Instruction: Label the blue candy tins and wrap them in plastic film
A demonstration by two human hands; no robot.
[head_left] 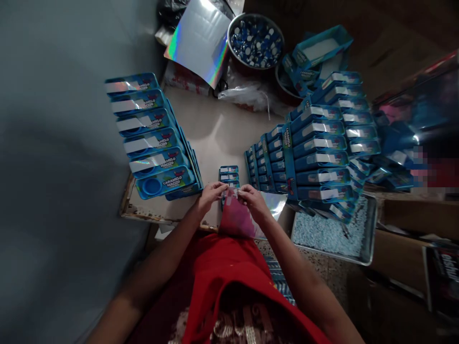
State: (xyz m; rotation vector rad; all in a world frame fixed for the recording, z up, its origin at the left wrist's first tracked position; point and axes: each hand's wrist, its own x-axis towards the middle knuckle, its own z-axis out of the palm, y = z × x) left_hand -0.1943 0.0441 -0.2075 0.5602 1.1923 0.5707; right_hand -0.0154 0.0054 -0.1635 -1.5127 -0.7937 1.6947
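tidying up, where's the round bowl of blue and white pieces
At the head view's top, slightly right of centre, the round bowl sits just right of the holographic sheet.

Head view: a single wide view from the wearer's head, facing forward and steeply down.
Red apron [233, 260]: close below the lens, along the bottom edge.
Left hand [210, 194] and right hand [254, 200]: near mid-frame, farther off than the apron.
Worktable [211, 129]: seen from above.
Metal pot [256, 68]: farther away, toward the top.
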